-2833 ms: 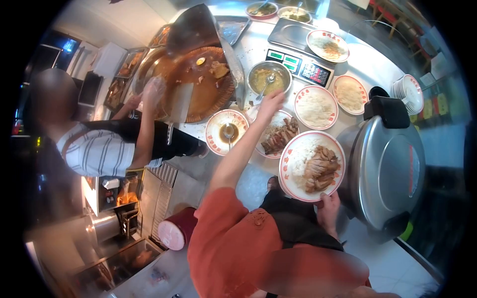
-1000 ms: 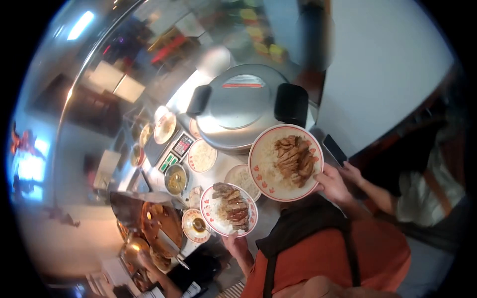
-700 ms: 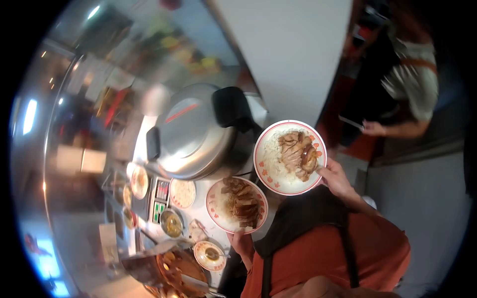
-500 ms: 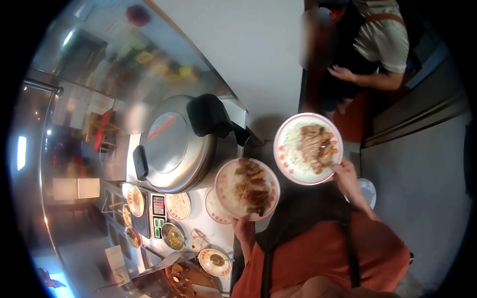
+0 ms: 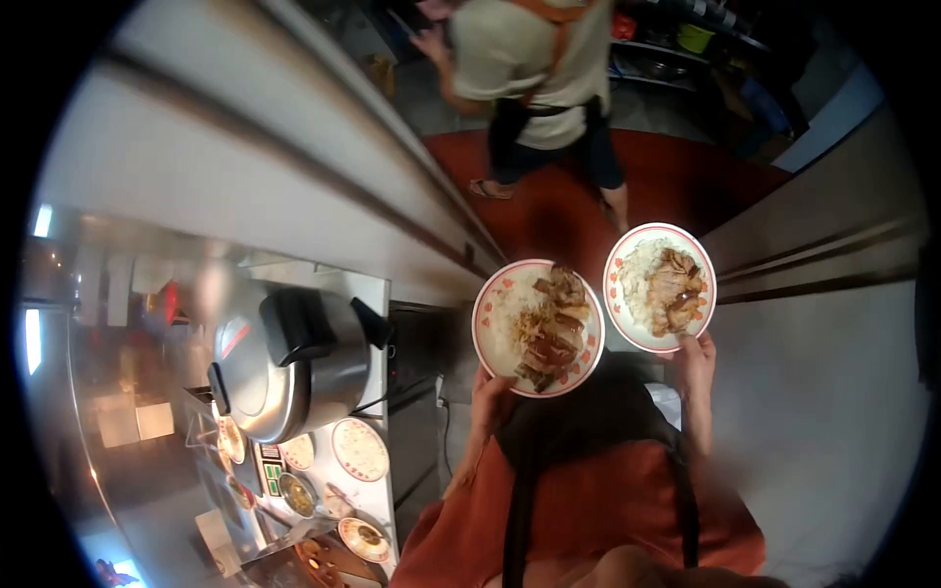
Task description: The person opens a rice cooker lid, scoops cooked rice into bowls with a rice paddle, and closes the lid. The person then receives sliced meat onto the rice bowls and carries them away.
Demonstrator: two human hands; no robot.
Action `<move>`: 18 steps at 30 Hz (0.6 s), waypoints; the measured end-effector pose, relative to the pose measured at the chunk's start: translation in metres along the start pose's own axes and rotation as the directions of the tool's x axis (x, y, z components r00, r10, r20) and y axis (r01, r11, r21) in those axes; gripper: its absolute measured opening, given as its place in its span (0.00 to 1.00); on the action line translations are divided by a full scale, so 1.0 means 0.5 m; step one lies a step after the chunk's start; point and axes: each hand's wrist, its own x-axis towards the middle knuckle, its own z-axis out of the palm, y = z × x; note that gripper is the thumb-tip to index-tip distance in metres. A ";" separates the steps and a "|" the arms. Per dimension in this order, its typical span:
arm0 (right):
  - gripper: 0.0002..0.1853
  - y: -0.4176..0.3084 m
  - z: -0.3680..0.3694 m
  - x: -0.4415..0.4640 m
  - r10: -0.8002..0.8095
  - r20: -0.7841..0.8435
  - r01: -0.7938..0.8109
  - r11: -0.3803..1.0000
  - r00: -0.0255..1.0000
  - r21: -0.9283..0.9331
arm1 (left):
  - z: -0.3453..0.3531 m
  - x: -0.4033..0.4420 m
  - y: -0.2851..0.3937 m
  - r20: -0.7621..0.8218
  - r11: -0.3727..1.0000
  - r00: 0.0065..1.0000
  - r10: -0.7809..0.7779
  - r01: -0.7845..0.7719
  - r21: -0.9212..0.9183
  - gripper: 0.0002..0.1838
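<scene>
My left hand grips the near-left rim of a white plate with red marks around its edge. On it lie white rice and dark sliced meat with brown bits. A second plate of the same pattern is in my right hand, held at its lower edge. This one carries rice and browned meat pieces. Both plates are raised before my dark apron, side by side with a narrow gap. Fingers under the plates are hidden.
Ahead, a person stands on a red floor beyond a wall edge. A grey wall flanks me on the right. At left, a large metal cooker and a plate of rice stand on the counter.
My view has swung right, away from the counter. Both plates remain in my hands and now sit closer together. The person ahead has turned and moved left in view.
</scene>
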 end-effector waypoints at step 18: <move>0.15 0.143 -0.042 0.067 -0.048 0.035 0.045 0.995 0.998 0.085 | -0.100 0.074 -0.059 -0.079 0.998 0.995 0.055 -0.054 0.025 0.32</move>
